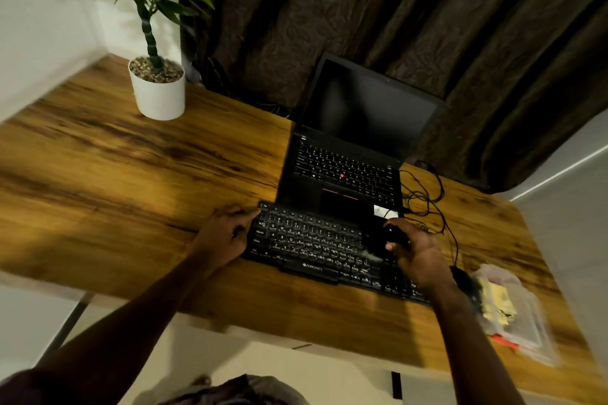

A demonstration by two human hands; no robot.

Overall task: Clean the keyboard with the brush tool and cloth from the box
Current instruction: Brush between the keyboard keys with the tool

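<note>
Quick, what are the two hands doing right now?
Left hand: on the keyboard's left end; grip cannot be told.
Right hand: closed, holding the black brush.

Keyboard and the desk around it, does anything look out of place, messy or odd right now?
Nothing looks damaged or spilled. The keyboard sits butted against the laptop's front edge. Thin cables sprawl in a loose tangle right of the laptop. The clear box sits close to the desk's right corner.
</note>
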